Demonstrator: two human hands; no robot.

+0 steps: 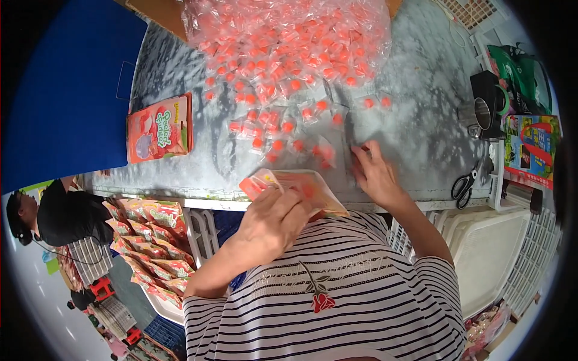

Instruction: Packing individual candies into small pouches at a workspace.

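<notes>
My left hand (274, 225) is closed on a pink and orange printed pouch (325, 191) at the table's near edge, in front of my chest. The pouch is tilted, and its inside is mostly hidden from view. To the right of the pouch, my right hand (379, 177) hovers low over the table with its thumb and fingers apart and nothing visible between them. Just beyond both hands lie loose orange-red balls in clear wrappers (277, 145). Some wrapped balls (326, 152) close to the pouch look blurred. They spread from a large heap (295, 48) in a clear plastic bag at the far side.
Flat printed pouches (159, 129) are stacked at the left on the grey table (421, 108). Filled pouches (150, 240) stand in rows in a tray at lower left. Black scissors (463, 189) lie near the right edge. White trays (487, 253) are stacked at lower right. A person (60, 210) is at far left.
</notes>
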